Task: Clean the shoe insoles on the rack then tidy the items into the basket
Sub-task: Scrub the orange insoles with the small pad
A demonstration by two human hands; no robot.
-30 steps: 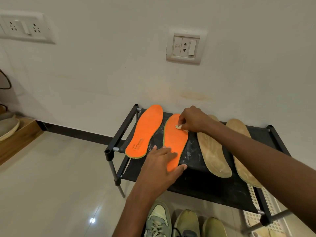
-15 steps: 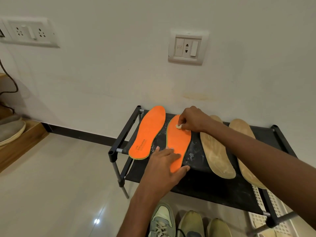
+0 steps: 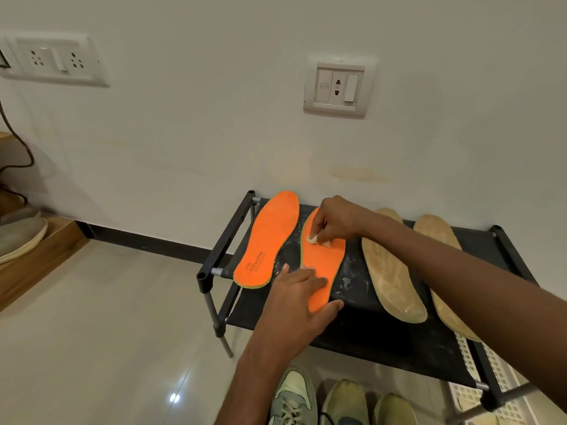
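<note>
— Insole first: which one is being worked on?

— The second flat orange foam insole, lying lengthwise on the black fabric top of the low metal-framed shoe rack. A matching orange insole with printed lettering lies just beside it on the left; two tan, worn-looking insoles lie to its right.

— And the hands?

— The right hand has its fingers curled, pinching a small whitish wad of cloth or tissue down onto the toe half of that insole. The left hand lies flat with fingers straight, pressing the heel half so the insole cannot slide.

— So the step is wiping?

— I judge so — cleaning of the orange pair is under way, and the tan pair shows no sign of being attended to. Whitish specks lie on the rack fabric around the insole.

— What does the next move call for?

— Probably drawing the wad down the insole's length toward the heel, which means the left hand must shift or lift out of the way without letting the light foam skate.

— The basket?

— A white perforated plastic basket shows under the rack's right end, partly hidden. Nothing has been tidied into it that I can tell. Several sneakers stand on the floor beneath the rack.
</note>
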